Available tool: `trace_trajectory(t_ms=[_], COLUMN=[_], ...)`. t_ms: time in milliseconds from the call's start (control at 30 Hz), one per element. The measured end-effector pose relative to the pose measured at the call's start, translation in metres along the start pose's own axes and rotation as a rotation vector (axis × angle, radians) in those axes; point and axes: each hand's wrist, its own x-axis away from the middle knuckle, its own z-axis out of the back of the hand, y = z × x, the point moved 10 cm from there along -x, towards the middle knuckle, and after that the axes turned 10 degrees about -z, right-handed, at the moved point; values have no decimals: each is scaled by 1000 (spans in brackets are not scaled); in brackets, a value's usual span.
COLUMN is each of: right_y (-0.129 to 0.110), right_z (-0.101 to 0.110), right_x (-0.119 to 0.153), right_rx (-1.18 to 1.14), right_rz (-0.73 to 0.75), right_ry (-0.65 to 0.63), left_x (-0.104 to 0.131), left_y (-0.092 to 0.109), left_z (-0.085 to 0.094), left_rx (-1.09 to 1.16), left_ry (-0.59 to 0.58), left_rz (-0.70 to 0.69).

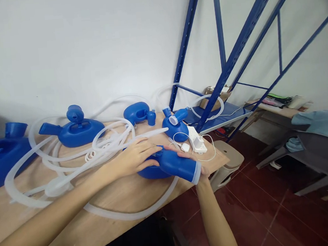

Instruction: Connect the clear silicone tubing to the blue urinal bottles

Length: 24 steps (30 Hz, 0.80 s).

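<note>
My left hand [140,154] is closed over the near end of a blue plastic part, its fingers curled at the joint with a blue urinal bottle [151,173] lying on the table. My right hand [203,173] wraps from below and behind around a blue tube-shaped urinal funnel [180,165], whose pale translucent rim points toward the lower right. Part of the bottle is hidden under my left hand and the funnel. A translucent hose [132,216] curves across the table in front of the bottle. Beyond my hands stands another blue bottle [179,131] with a rimmed funnel [180,115].
Coiled hoses [110,133] and blue bottles [81,133] crowd the table's left and back. A white power strip [197,140] with cables lies near the right edge. Past it are a beige stool [228,153], a blue metal rack [224,73] and a person's blue sleeve [322,124] by a chair.
</note>
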Motion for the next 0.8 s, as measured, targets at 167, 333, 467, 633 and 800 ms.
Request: trace_trajectory(t_ms=[167,333,467,633,800], right_y=[9,-18,-47,-49,-16], right_z=[13,4,-20,-30,21], right_x=[20,41,57,56,64], right_rx=[-72,75,381,310,19], right_rz=[-2,110,175,168,168], right_ry=[297,313,298,233,601], left_x=[-12,-17,-13,-30,-38], left_y=[-8,-16,-34,-30,-36], left_z=[-29,-49,-50,-51,-55], left_rx=[241,273,210,185,86], left_ry=[-109,-117,-25,-24,-18], left_rz=[120,106,165,131,150])
